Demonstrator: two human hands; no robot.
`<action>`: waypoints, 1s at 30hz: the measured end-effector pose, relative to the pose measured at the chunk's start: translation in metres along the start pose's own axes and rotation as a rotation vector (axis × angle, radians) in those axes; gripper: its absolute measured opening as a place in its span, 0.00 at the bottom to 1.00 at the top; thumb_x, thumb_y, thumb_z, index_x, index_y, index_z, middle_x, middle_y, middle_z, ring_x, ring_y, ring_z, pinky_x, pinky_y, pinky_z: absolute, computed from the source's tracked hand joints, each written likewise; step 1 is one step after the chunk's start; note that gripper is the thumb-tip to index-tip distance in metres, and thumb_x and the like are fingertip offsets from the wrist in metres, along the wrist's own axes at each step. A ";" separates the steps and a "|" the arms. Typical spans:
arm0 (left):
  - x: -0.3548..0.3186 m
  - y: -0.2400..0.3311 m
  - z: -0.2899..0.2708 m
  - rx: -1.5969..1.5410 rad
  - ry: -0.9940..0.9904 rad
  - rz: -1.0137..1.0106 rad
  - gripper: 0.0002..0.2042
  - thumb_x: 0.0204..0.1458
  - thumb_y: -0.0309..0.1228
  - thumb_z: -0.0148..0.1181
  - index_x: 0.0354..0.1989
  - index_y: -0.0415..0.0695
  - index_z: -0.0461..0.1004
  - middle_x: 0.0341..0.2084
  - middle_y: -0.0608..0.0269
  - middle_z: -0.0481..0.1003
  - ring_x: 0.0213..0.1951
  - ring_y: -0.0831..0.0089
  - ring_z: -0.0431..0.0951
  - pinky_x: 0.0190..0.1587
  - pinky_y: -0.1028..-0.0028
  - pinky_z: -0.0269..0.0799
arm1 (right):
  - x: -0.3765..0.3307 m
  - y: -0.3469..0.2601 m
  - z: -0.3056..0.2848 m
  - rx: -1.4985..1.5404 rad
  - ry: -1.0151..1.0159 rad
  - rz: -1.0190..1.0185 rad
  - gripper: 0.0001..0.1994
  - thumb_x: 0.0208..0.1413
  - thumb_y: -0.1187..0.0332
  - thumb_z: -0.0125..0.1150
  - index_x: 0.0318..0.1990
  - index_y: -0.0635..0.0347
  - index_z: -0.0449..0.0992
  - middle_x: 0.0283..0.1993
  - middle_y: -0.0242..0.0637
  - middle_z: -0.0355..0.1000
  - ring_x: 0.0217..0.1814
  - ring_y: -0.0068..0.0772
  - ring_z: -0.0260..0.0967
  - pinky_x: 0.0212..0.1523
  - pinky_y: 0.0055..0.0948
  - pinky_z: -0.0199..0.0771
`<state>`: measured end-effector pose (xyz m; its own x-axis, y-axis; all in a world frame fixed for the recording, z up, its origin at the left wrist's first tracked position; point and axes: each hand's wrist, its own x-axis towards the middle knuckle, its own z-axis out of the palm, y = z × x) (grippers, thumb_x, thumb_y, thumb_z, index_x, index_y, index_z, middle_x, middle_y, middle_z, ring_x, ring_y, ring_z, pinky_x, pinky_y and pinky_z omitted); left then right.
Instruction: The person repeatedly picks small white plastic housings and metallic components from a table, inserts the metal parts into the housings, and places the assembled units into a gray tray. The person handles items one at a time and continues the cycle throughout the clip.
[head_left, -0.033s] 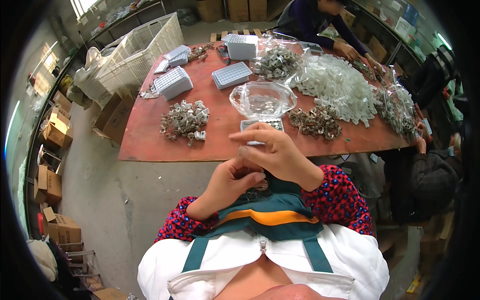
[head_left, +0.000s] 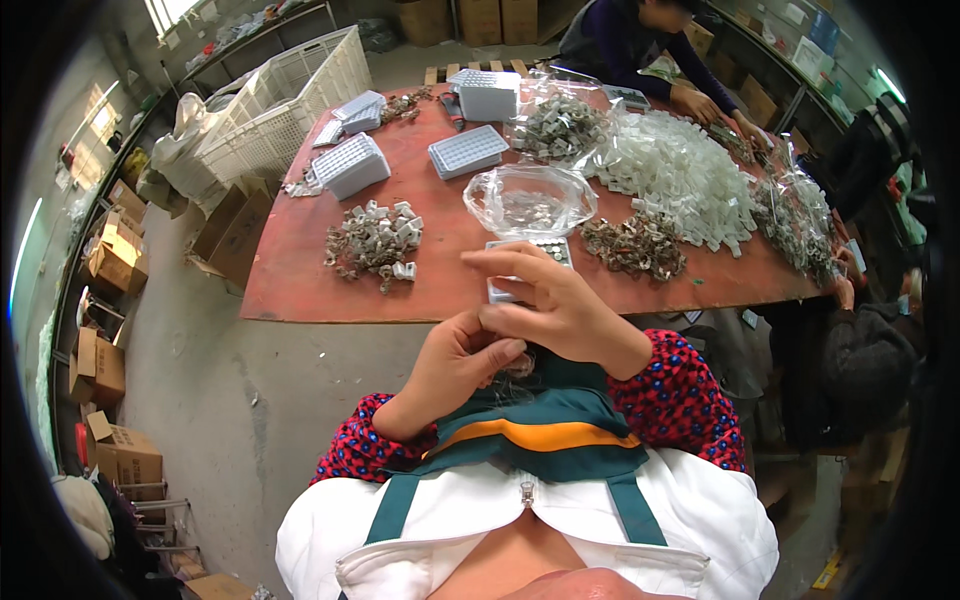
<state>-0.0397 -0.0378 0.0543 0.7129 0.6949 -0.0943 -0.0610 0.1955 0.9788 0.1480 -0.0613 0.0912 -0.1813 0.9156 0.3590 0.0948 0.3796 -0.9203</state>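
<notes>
My left hand (head_left: pixel 450 365) is closed in a pinch in front of my apron, thumb pressed against the bent fingers. What it pinches is mostly hidden; a brownish, wiry bit (head_left: pixel 518 366) shows just beside the thumb. Above it hovers my right hand (head_left: pixel 570 315), fingers stretched and apart, its thumb tip close to the left fingers. I see nothing in it. Partly behind the right hand, a small white tray (head_left: pixel 497 291) with round silvery pieces lies at the table's near edge. A clear plastic bag (head_left: pixel 480 215) holding small flat pieces stands open just beyond.
On the red table (head_left: pixel 290 270) lie a heap of white-and-brown parts (head_left: pixel 372 242), a brownish metal heap (head_left: pixel 632 245) and a large translucent plastic pile (head_left: pixel 680 175). White trays (head_left: pixel 352 168) stand farther back. A co-worker's hands (head_left: pixel 695 103) are at the far right.
My right hand has lowered slightly, with the index finger a little farther from the thumb. The left hand keeps its pinch. The whole view has shifted slightly.
</notes>
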 end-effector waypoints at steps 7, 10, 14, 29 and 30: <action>-0.008 0.004 -0.013 -0.208 0.198 0.204 0.10 0.63 0.34 0.62 0.41 0.40 0.73 0.29 0.68 0.78 0.23 0.87 0.71 0.24 0.86 0.66 | -0.031 -0.008 0.018 -0.394 -0.149 -0.205 0.45 0.44 0.61 0.80 0.68 0.55 0.58 0.67 0.49 0.56 0.61 0.48 0.68 0.61 0.40 0.70; -0.008 0.001 -0.013 -0.220 0.222 0.246 0.10 0.63 0.34 0.61 0.41 0.40 0.73 0.29 0.67 0.78 0.24 0.87 0.72 0.25 0.85 0.67 | -0.032 -0.006 0.024 -0.426 -0.018 -0.225 0.25 0.49 0.69 0.76 0.54 0.58 0.72 0.56 0.44 0.65 0.52 0.41 0.72 0.49 0.33 0.77; -0.008 -0.004 -0.017 -0.240 0.193 0.270 0.10 0.64 0.33 0.60 0.44 0.40 0.73 0.29 0.67 0.77 0.26 0.86 0.72 0.26 0.84 0.68 | -0.023 -0.003 0.022 -0.489 0.085 -0.377 0.09 0.54 0.75 0.70 0.42 0.63 0.79 0.44 0.39 0.72 0.41 0.31 0.75 0.37 0.26 0.78; -0.005 -0.023 -0.026 -0.016 0.203 0.449 0.12 0.60 0.23 0.63 0.50 0.37 0.74 0.37 0.61 0.79 0.35 0.78 0.82 0.38 0.79 0.82 | -0.012 0.043 0.017 0.285 0.096 0.011 0.09 0.58 0.83 0.63 0.45 0.67 0.79 0.43 0.35 0.72 0.39 0.22 0.76 0.37 0.19 0.78; -0.006 -0.022 -0.029 -0.003 0.199 0.415 0.11 0.60 0.23 0.63 0.50 0.37 0.75 0.37 0.60 0.80 0.35 0.77 0.82 0.38 0.78 0.82 | -0.012 0.042 0.016 0.193 0.083 -0.021 0.09 0.58 0.83 0.63 0.45 0.66 0.80 0.43 0.34 0.72 0.39 0.22 0.76 0.37 0.19 0.78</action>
<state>-0.0627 -0.0264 0.0280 0.4795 0.8341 0.2726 -0.3153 -0.1262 0.9406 0.1384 -0.0587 0.0452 -0.0992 0.9187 0.3823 -0.0991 0.3731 -0.9225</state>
